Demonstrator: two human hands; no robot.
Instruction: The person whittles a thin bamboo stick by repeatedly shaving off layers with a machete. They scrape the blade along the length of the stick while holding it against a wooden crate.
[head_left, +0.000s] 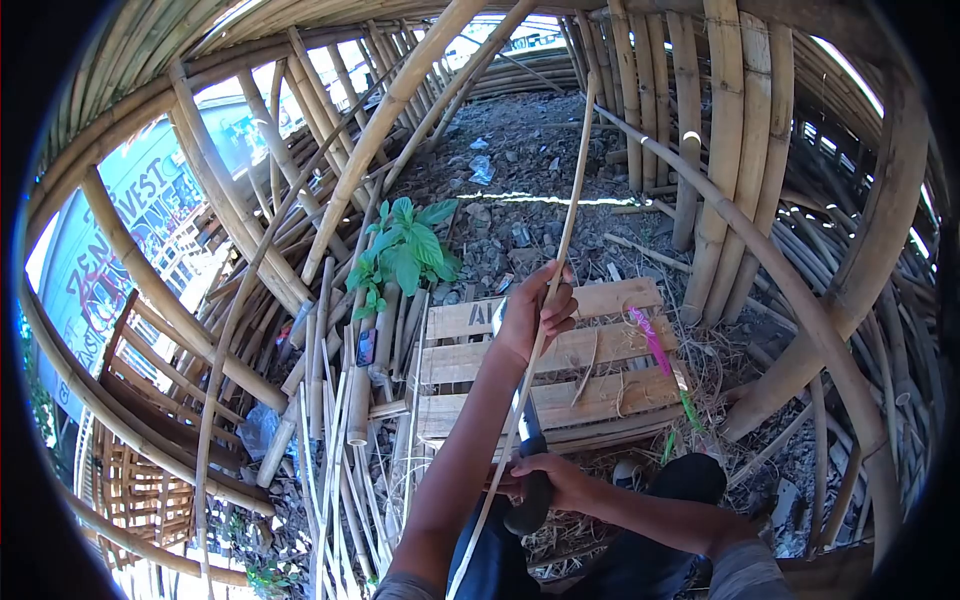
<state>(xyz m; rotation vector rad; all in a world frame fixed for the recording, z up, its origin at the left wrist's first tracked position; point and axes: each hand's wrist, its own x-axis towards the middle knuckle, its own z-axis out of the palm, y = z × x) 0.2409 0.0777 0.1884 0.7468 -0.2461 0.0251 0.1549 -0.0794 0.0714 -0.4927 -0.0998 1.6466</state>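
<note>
My left hand is raised above a wooden slatted crate, its fingers closed around a long, thin bamboo strip. The strip runs from the upper middle of the view down past my right hand to the bottom edge. Low in front of my body, my right hand grips the dark curved handle of a large knife. Its pale blade points up and away beside the strip, partly hidden behind my left hand and forearm.
The crate bears a pink and green wrapped strip. Bamboo poles, thin strips and a leafy plant stand to the left. A long slanting pole crosses the right side; rubble covers the ground behind.
</note>
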